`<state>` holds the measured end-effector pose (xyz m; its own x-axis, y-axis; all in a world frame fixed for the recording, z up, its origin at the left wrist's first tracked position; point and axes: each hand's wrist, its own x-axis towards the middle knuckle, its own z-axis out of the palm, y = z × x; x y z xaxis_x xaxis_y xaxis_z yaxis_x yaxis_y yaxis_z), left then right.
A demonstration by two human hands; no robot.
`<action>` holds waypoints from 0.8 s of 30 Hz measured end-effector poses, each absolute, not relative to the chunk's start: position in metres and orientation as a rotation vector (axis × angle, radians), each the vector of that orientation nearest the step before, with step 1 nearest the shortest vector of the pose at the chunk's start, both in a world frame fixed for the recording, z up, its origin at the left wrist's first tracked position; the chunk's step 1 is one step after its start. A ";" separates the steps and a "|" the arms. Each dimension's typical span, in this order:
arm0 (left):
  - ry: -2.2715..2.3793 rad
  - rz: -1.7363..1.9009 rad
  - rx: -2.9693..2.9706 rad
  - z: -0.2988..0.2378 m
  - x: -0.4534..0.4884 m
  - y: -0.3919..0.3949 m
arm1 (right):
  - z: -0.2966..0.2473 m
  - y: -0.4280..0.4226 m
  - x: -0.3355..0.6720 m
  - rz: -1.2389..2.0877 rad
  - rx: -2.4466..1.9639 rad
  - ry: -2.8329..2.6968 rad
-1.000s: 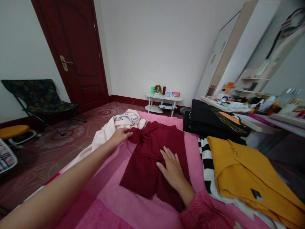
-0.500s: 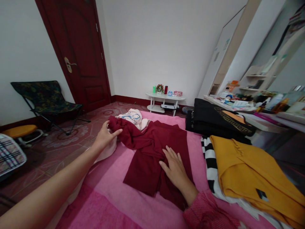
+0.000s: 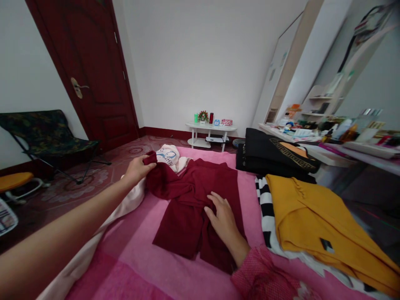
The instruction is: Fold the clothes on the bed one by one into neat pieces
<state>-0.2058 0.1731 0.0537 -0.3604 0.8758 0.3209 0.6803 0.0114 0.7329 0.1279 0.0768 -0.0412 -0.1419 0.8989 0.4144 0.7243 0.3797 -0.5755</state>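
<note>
- The red clothing [image 3: 215, 179] lies on the middle of the bed [image 3: 137, 246]. The part nearest the right side of the bed is quite flat, but the other part is bunched up with lots of folds.
- The left hand [image 3: 137, 170] is over the left side of the bed. Its fingers pinch the end of the red clothing and hold it up a little.
- The right hand [image 3: 224, 217] is over the middle of the bed, on top of the red clothing. Its fingers are loose and a bit apart, and they grab nothing. I cannot tell how hard they press.
- Compared with a second ago, the pinched end reaches farther toward the left edge of the bed. The right hand is in about the same spot on the red clothing.
- So the left part is more spread out, but it sags in a loop and is not smooth yet.
- The pale pink clothing [image 3: 167, 156] lies along the left side of the bed. The red end covers some of it.
- The yellow clothing [image 3: 315, 216] is on the right side of the bed, on top of the striped clothing [image 3: 266, 204].
- The black clothes [image 3: 259, 146] are piled by the far right corner of the bed.
- A small white bench [image 3: 215, 128] stands past the far end of the bed.
</note>
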 end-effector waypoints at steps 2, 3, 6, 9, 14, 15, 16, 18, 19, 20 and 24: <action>2.037 1.275 1.778 0.077 -0.183 0.183 | -0.043 0.079 0.130 0.378 -1.316 -1.796; 2.004 1.317 1.825 0.090 -0.167 0.186 | -0.044 0.080 0.131 0.431 -1.278 -1.719; 1.658 1.526 1.899 0.131 -0.100 0.183 | -0.041 0.082 0.136 0.644 -1.177 -1.415; 0.951 1.508 1.841 0.150 -0.032 0.167 | -0.032 0.082 0.142 0.909 -0.955 -1.086; 0.856 1.436 1.858 0.091 0.003 0.157 | -0.018 0.086 0.161 1.190 -0.625 -0.629; 0.967 1.439 1.890 0.069 -0.003 0.158 | -0.017 0.088 0.165 1.203 -0.620 -0.578; 1.069 1.413 1.908 0.047 -0.010 0.158 | -0.017 0.089 0.168 1.206 -0.627 -0.539; 1.232 1.332 1.974 0.006 -0.027 0.156 | -0.019 0.093 0.173 1.186 -0.654 -0.480; 1.280 1.300 2.036 -0.010 -0.034 0.153 | -0.020 0.094 0.175 1.172 -0.667 -0.456; 1.318 1.270 2.107 -0.023 -0.039 0.149 | -0.022 0.096 0.175 1.163 -0.674 -0.436; 1.460 1.203 2.343 -0.034 -0.038 0.132 | -0.023 0.104 0.174 1.169 -0.654 -0.407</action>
<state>-0.0379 0.1323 -0.0337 0.2141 0.8031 0.5561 0.6994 -0.5235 0.4866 0.1737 0.1040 -0.0231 0.3507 0.9357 -0.0375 -0.7100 0.2395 -0.6622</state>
